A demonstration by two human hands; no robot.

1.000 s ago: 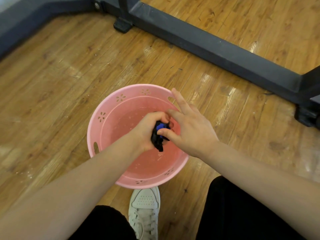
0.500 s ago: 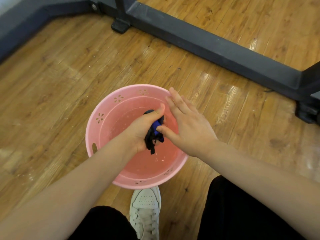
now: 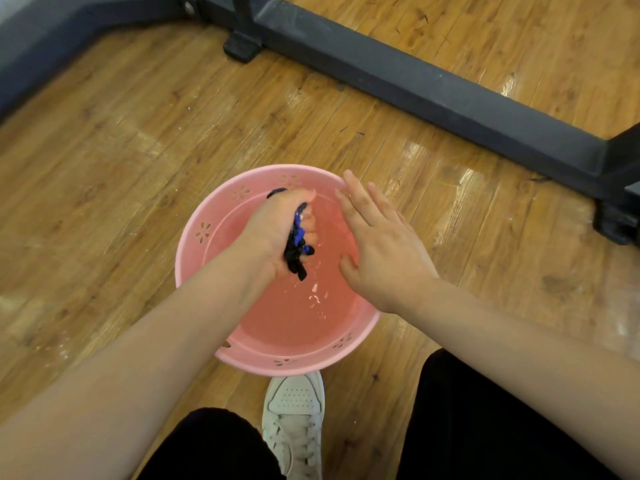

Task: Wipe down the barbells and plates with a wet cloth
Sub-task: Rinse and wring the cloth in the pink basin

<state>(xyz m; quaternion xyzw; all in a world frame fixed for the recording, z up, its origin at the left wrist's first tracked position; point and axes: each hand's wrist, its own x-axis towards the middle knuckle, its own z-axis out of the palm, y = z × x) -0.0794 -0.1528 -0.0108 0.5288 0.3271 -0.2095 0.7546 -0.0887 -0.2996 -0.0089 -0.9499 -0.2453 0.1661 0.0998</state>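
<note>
A pink plastic bucket [image 3: 204, 233] with flower cut-outs stands on the wooden floor and holds water. Over it my left hand [image 3: 277, 226] grips a bunched dark blue and black wet cloth [image 3: 296, 252], whose end hangs out below the fist. My right hand [image 3: 377, 247] is beside it to the right, fingers straight and apart from the cloth, hovering over the bucket's right side. No barbell or plate is in view.
A dark grey steel frame base [image 3: 433, 88] runs diagonally across the floor behind the bucket, with feet at the top [image 3: 242, 46] and the right edge [image 3: 616, 220]. My white shoe [image 3: 294, 420] is just in front of the bucket. Wet patches shine on the floor.
My right hand has let go of the cloth and drawn away to the right with fingers straightened. My left hand has kept squeezing the cloth and shifted slightly away from me.
</note>
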